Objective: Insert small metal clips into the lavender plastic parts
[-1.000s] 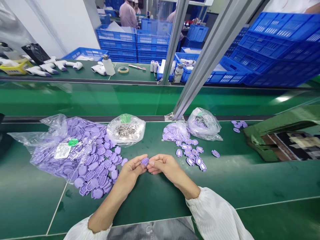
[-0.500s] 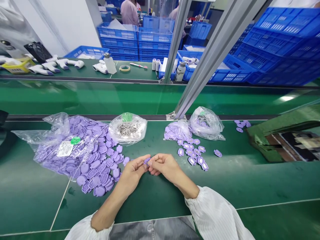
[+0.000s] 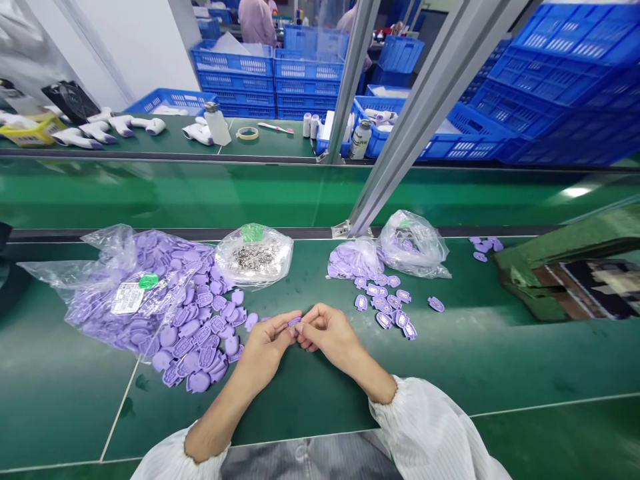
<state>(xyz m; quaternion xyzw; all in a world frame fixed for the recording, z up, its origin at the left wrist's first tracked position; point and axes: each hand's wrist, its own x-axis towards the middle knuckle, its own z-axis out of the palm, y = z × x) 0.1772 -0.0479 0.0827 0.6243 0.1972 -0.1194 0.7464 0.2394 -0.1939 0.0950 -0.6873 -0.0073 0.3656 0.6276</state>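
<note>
Near the centre of the frame, we see a small purple piece [image 3: 294, 321] above the green surface [image 3: 325, 400]. The left hand [image 3: 267, 341] pinches it between thumb and forefinger; the right hand [image 3: 327, 333] pinches its right end, fingers partly hiding it.

White sleeves [image 3: 435, 427], gathered cuffs [image 3: 395, 407]; garment [image 3: 345, 460] apparently grey.

A pink-and-white toothbrush [image 3: 276, 127] lies at eleven o'clock, beside a roll of tape [image 3: 247, 138]; blue crates [image 3: 555, 83] stand stacked at two o'clock; a yellow basket [image 3: 31, 137] sits between nine and ten.
</note>
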